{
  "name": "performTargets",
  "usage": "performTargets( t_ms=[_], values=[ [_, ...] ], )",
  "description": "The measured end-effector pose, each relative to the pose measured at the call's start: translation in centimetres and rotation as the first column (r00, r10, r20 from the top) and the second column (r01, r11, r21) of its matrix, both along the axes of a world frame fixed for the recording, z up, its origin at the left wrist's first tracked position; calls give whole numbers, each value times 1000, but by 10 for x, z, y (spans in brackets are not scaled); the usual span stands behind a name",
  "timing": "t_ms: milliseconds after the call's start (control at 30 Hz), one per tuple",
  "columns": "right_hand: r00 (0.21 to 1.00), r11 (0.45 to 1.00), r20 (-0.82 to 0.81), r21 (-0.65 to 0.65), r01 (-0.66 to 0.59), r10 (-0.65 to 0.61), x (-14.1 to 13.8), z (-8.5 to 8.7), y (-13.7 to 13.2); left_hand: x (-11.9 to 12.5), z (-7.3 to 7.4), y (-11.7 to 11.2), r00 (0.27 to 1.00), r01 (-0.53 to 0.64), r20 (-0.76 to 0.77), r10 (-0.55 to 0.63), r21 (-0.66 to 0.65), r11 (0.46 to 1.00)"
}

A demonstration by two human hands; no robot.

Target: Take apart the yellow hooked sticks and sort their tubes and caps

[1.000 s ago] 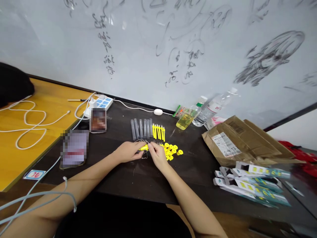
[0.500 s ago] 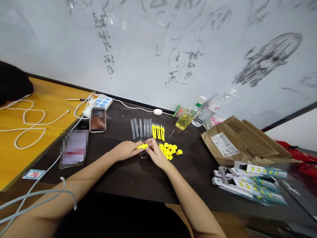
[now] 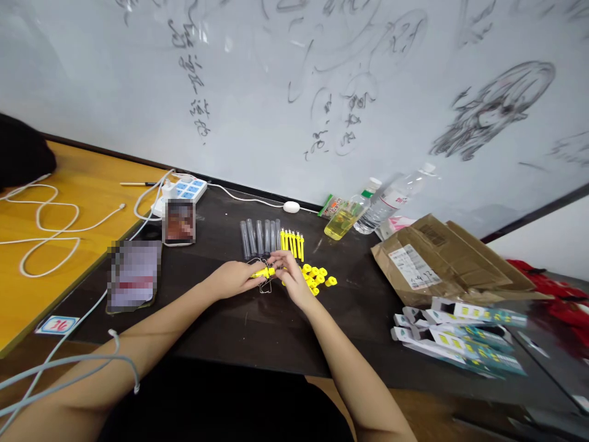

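My left hand (image 3: 232, 279) is closed around a yellow plastic piece (image 3: 263, 272), which points to the right above the dark table. My right hand (image 3: 294, 282) is at the right end of this piece, its fingers stretched and somewhat apart; whether the thumb touches the piece is hard to see. Bent metal wire pieces (image 3: 265, 288) lie beneath the hands, partly covered. Beyond them, several clear tubes (image 3: 260, 236) lie side by side with a row of slim yellow rods (image 3: 293, 244). Several short yellow caps (image 3: 318, 279) are heaped beside my right hand, which hides some.
Two bottles, one with yellow liquid (image 3: 341, 224) and one clear (image 3: 380, 212), stand near the whiteboard (image 3: 257, 92). At right are a cardboard package (image 3: 442, 258) and flattened boxes (image 3: 460, 341). Phones (image 3: 134, 276), a power strip (image 3: 188, 191) and cables (image 3: 69, 359) lie left.
My right hand's fingers have lifted and spread a little away from the yellow piece. My left hand keeps its hold. The view has shifted slightly.
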State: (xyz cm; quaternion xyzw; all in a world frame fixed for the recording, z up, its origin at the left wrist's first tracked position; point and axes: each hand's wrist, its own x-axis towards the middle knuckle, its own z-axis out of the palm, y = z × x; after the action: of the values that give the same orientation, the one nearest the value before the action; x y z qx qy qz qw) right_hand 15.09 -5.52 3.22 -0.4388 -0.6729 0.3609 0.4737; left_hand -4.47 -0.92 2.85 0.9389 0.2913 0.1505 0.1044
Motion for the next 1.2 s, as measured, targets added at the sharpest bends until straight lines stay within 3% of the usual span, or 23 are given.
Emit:
performTargets(
  t_ms=[100,267,467,633,833,1067,1200],
  values=[
    [997,998,54,-20,59,-58,-1,-5,0,1,0,-1,1000,16,8,-16,1,1000],
    [999,1000,27,15,-26,25,-1,-6,2,1,2,-2,999,9,-37,-8,25,1000],
    [997,997,77,-71,22,-16,-2,-5,1,2,3,-4,998,10,-70,-7,46,999],
    [998,999,45,-15,-38,39,-3,-5,1,1,3,-2,998,0,-61,3,40,999],
    [999,993,44,-121,15,-9,-4,-10,3,1,2,-1,997,-7,-71,9,35,999],
    [996,999,74,-17,-42,43,0,-4,2,0,5,-2,997,-44,-63,44,1,999],
    [996,998,79,-41,-39,42,1,-5,1,0,5,-2,998,-24,-59,23,-17,1000]
  ],
)
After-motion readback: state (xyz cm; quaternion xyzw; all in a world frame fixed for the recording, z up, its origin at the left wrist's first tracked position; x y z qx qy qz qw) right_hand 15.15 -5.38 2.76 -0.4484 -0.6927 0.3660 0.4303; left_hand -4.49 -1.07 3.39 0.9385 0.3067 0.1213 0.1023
